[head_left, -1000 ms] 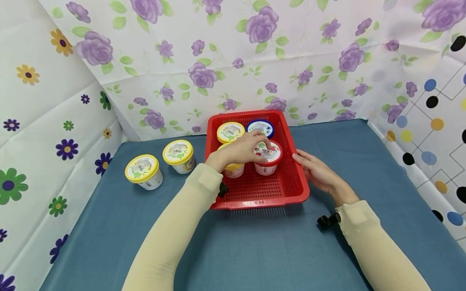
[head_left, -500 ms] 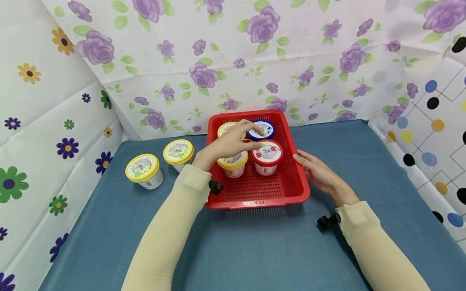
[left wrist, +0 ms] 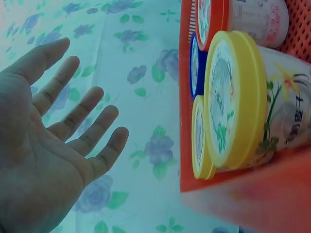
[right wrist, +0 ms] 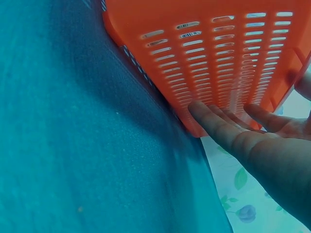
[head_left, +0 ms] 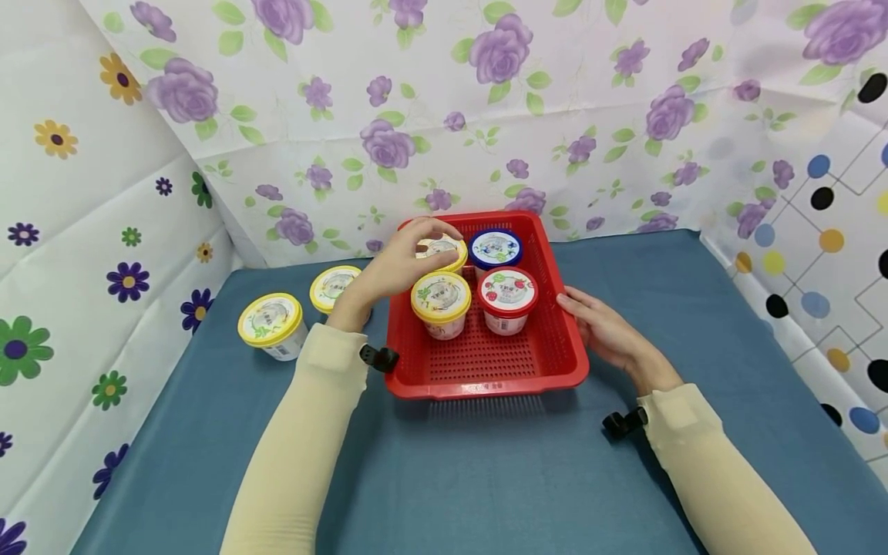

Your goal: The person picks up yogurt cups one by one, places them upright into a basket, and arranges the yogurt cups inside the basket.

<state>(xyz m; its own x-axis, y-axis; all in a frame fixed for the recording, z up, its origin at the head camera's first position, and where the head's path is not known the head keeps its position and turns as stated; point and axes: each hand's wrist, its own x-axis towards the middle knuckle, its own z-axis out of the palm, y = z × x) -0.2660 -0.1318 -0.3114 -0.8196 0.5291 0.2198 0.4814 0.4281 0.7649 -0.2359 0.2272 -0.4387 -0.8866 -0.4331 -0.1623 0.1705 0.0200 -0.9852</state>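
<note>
A red plastic basket (head_left: pixel 486 388) holds several lidded tubs: a front yellow-lidded tub (head_left: pixel 442 299), a red-lidded tub (head_left: pixel 509 294), a blue-lidded tub (head_left: pixel 496 249) and a rear yellow-lidded tub (head_left: pixel 449 247), partly behind my left hand. That left hand (head_left: pixel 405 258) hovers over the basket's left rim with nothing in it. Its spread, loosely extended fingers show beside the basket in the left wrist view. My right hand (head_left: pixel 613 331) rests on the basket's right side; in the right wrist view, extended fingers (right wrist: pixel 218 126) lie along the slotted outer wall, with the thumb up at the rim.
Two more yellow-lidded tubs stand on the blue cloth left of the basket: an outer tub (head_left: pixel 272 321) and an inner tub (head_left: pixel 331 285), partly covered by my left hand and wrist. A flowered curtain (head_left: pixel 388 146) hangs behind the basket.
My left hand has moved left from above the red-lidded tub, across the yellow-lidded tubs, to the basket's left rim. The tubs in the basket and my right hand stay in place.
</note>
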